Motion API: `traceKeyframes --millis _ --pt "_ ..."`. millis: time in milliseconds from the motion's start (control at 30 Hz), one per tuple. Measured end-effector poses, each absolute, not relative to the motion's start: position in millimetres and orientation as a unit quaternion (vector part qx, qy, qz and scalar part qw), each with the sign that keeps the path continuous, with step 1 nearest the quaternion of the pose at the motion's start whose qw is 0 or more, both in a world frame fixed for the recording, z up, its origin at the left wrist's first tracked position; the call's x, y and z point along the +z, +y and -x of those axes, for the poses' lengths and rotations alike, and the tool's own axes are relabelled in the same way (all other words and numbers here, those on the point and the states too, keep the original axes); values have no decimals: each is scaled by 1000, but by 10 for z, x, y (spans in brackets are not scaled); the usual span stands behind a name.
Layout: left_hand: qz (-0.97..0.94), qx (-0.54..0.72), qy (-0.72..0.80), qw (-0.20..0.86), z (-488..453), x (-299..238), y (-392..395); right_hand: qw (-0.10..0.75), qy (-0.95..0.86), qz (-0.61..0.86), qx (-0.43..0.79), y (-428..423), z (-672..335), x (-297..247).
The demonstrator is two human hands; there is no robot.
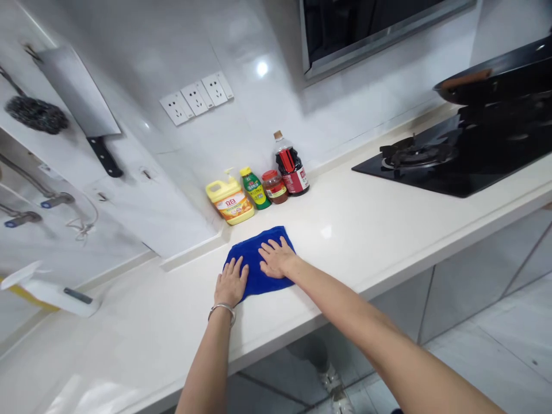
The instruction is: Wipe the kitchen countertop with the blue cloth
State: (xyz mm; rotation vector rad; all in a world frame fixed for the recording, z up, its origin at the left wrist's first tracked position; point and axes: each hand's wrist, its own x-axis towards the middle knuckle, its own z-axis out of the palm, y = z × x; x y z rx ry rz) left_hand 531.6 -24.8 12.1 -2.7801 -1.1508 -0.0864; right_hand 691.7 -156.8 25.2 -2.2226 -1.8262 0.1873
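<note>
A blue cloth (256, 267) lies spread on the white countertop (345, 247). My left hand (232, 282) rests flat on the cloth's left edge, fingers apart, with a silver bangle on the wrist. Over the cloth's right part lies my right hand (276, 259), palm down with its fingers spread. Neither hand grips anything. Just behind the cloth, against the wall, stand a yellow detergent jug (233, 204), a green bottle with a yellow cap (256, 190), a red-lidded jar (275, 187) and a dark sauce bottle (293, 169).
A black gas stove (466, 155) with a wok (504, 72) occupies the counter's right end. At the far left a white spray bottle (60, 296) leans by the wall. A cleaver (81, 95) and a scrubbing brush (37, 114) hang at upper left. Wall sockets (196, 98) sit above the bottles.
</note>
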Motion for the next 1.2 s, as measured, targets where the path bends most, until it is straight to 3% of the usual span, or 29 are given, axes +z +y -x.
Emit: traceKeyframes --millis 567,1200 --pt "913 -23 -406 32 -5091 227 -1165 142 -643 751 50 -2388 -6693 228" --pt "930 -17 -364 43 -5255 201 -1676 170 -670 720 68 -3055 -6951 177"
